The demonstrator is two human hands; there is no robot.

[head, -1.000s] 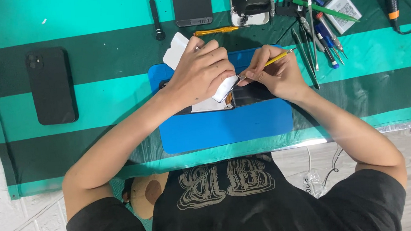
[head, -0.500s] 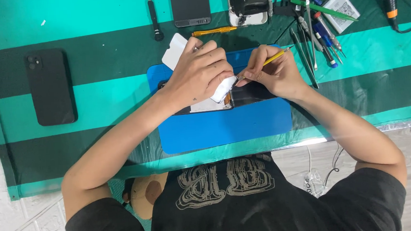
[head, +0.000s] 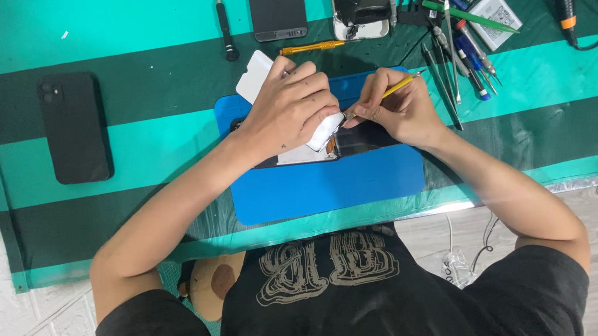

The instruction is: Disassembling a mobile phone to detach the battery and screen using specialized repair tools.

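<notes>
I see the left hand (head: 293,109) curled over the blue mat (head: 328,180), gripping a white part (head: 324,131). Right hand (head: 399,108) beside it pinches a yellow tool (head: 400,85), tip at the part.

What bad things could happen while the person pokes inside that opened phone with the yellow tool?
The yellow tool in the right hand works right beside the white part that the left hand lifts; a slip might scratch or tear something inside the opened phone. The white part looks bent upward, so it could crease. The tweezers lie close to the right wrist and might get knocked.
</notes>
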